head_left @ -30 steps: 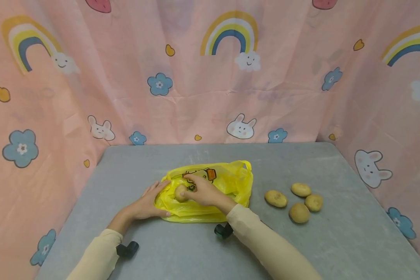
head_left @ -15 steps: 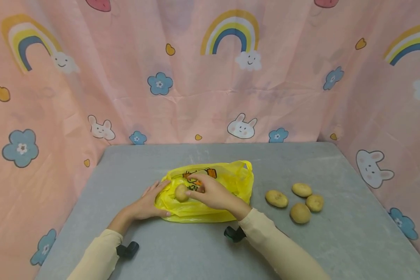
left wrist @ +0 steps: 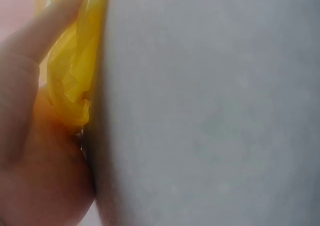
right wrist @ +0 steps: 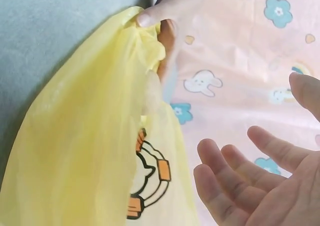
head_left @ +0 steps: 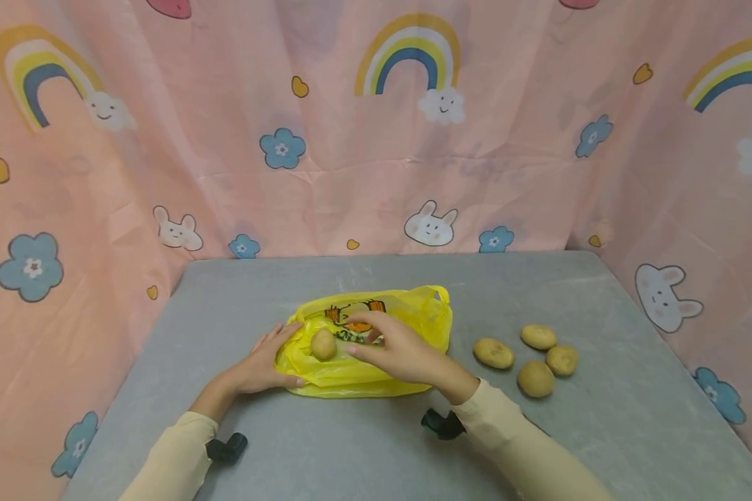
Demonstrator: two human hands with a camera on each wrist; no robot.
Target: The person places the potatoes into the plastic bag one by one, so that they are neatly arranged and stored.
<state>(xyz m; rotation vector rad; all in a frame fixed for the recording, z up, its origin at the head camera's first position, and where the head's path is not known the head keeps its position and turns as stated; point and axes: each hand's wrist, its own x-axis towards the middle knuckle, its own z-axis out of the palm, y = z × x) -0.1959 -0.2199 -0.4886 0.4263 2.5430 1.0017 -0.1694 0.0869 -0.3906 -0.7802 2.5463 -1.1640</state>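
A yellow plastic bag [head_left: 416,309] with a printed cartoon lies on the grey table. A potato [head_left: 323,344] sits in its folds near the left end. My left hand [head_left: 264,363] rests against that end, fingers reaching along the back and thumb [left wrist: 45,29] straight along the front. Over the middle of the bag is my right hand [head_left: 397,350], fingers loosely bent and holding nothing, a short gap right of the potato. In the right wrist view its fingertips stand apart from the bag [right wrist: 75,136].
Several loose potatoes [head_left: 535,379] lie on the table [head_left: 639,417] to the right of the bag. A pink patterned curtain [head_left: 351,174] encloses the table at the back and sides. Each wrist carries a dark camera mount [head_left: 227,447].
My right hand has let go of the potato and drawn back to the right. The potato stays at the bag's left end, and my left hand has not moved.
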